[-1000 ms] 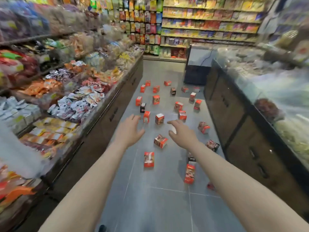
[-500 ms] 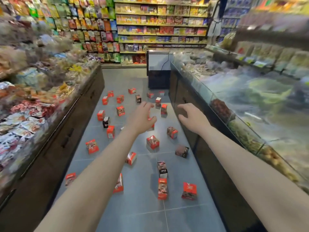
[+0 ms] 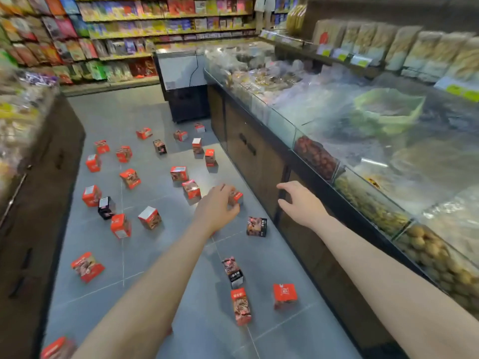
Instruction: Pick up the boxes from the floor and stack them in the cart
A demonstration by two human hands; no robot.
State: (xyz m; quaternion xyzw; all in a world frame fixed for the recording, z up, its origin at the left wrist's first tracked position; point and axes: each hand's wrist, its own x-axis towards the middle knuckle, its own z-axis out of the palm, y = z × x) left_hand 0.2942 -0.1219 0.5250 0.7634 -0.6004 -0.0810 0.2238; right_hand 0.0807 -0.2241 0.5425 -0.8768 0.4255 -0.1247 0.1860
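Both hands (image 3: 216, 207) (image 3: 302, 203) shifted right, still empty

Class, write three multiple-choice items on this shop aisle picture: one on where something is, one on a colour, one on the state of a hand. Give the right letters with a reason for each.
1. Where do the small boxes lie?
A. on the grey tiled floor
B. in a cart
C. on the glass-fronted counter

2. What colour are most of the boxes?
A. green
B. red-orange
C. white

3. What is the right hand holding?
A. a black box
B. a bag
C. nothing

Key: 1 A, the boxes are scattered over the floor tiles and no cart is in view. 2 B, nearly all show red-orange sides, with only a few dark ones such as the black box. 3 C, the right hand reaches forward with its fingers loosely spread round nothing.
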